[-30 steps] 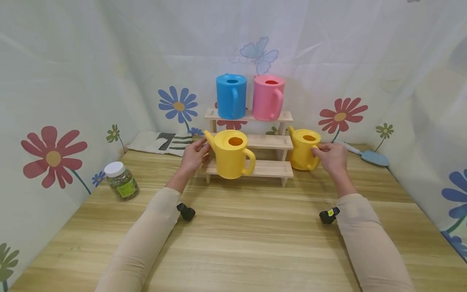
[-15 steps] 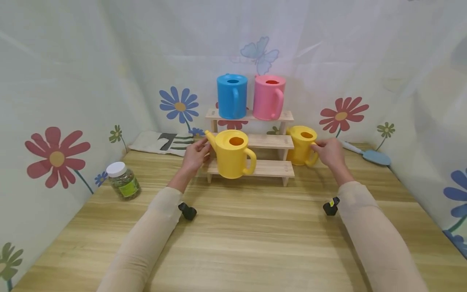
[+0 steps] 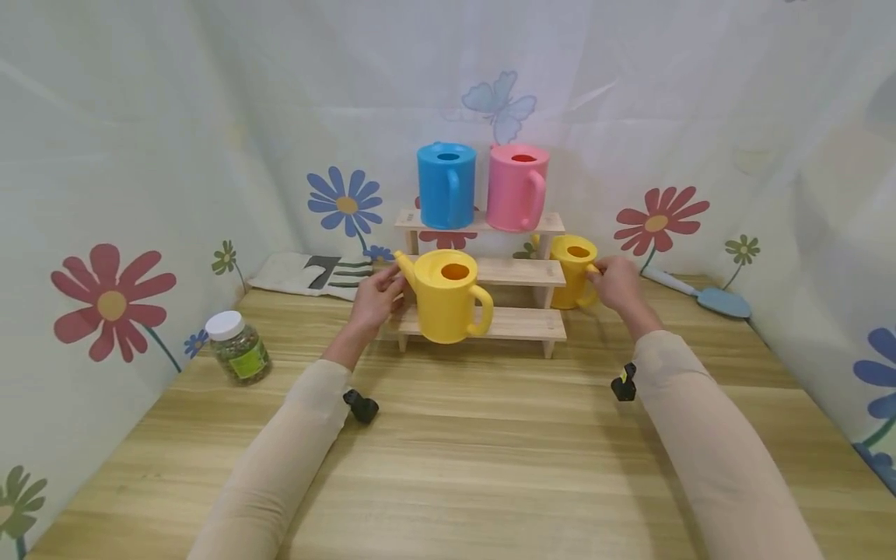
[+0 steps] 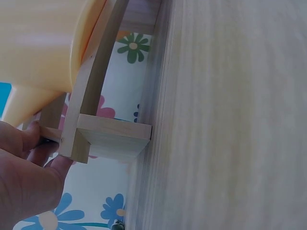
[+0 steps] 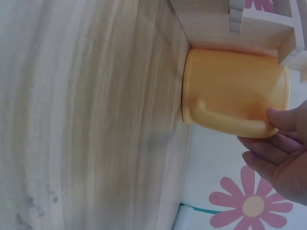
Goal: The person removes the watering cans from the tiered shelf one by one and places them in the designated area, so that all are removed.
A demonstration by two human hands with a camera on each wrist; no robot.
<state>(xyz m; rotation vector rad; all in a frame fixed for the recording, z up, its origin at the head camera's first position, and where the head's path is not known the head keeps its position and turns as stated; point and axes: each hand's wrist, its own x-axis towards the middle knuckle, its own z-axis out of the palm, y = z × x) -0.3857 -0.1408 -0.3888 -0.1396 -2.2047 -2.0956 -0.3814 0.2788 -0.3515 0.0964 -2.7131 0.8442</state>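
Observation:
A three-step wooden stand (image 3: 521,323) stands at the back of the table, and my left hand (image 3: 374,299) grips its left end. In the left wrist view, the thumb and fingers (image 4: 60,167) pinch a shelf end. One yellow watering can (image 3: 446,303) sits on the bottom step, spout to the left. At the stand's right side, my right hand (image 3: 617,284) pinches the handle of a second yellow watering can (image 5: 230,81); its base is at the table and part of its left side is hidden behind the stand. Blue (image 3: 446,190) and pink (image 3: 516,194) watering cans share the top step.
A lidded jar (image 3: 239,354) with a green label stands at the left. White gloves (image 3: 287,274) lie at the back left, and a trowel (image 3: 723,302) lies at the back right. Floral cloth walls (image 3: 609,101) rise behind and beside the table.
My right hand has moved the second yellow watering can back and slightly left, partly behind the stand's right side. The left hand keeps its grip on the stand.

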